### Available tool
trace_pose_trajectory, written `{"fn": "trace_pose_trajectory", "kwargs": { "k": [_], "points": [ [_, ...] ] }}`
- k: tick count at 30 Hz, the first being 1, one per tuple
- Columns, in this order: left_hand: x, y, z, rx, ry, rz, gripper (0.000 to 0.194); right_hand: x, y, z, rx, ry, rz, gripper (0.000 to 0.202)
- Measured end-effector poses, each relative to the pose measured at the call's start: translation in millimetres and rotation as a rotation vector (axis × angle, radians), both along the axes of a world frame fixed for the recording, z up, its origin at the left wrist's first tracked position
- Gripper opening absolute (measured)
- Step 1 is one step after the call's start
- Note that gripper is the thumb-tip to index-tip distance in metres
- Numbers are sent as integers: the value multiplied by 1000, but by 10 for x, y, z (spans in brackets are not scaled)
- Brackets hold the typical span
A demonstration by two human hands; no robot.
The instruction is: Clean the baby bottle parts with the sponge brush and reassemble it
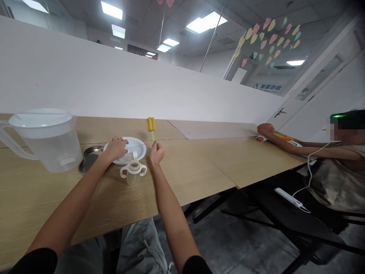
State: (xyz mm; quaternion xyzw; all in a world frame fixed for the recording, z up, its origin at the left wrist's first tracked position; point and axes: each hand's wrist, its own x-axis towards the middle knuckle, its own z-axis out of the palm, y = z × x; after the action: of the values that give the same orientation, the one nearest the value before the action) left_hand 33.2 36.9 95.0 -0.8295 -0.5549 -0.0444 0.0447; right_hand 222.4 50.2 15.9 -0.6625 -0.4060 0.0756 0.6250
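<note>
A yellow sponge brush (151,124) with a green handle stands upright in my right hand (157,153), whose fingers are wrapped round the handle. My left hand (115,148) is over the left part of a white plate (140,149), its fingers bent at a small clear object (130,156) lying there; the fingertips' hold is partly hidden. Just in front of the plate stands a clear bottle (133,174) with two white handles and an open top, touched by neither hand.
To the left are a large clear pitcher (54,146) with a white lid and a metal tray (89,158). A white wall (171,99) runs behind the table (194,171). At the right, another person (336,163) reaches over the table.
</note>
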Motion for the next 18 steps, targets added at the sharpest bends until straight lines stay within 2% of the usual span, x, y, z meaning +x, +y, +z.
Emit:
{"fn": "trace_pose_trajectory", "kwargs": {
  "k": [3, 11, 18],
  "points": [
    [88, -37, 21, -138, -2, -45, 31, -2, 3, -1, 7, 3, -2, 40],
    [161, -37, -97, -304, -72, -74, 33, -3, 9, -10, 6, -1, -4, 43],
    [103, 8, -63, -405, -141, -146, 35, 9, 7, -2, 3, -9, 1, 44]
  ]
}}
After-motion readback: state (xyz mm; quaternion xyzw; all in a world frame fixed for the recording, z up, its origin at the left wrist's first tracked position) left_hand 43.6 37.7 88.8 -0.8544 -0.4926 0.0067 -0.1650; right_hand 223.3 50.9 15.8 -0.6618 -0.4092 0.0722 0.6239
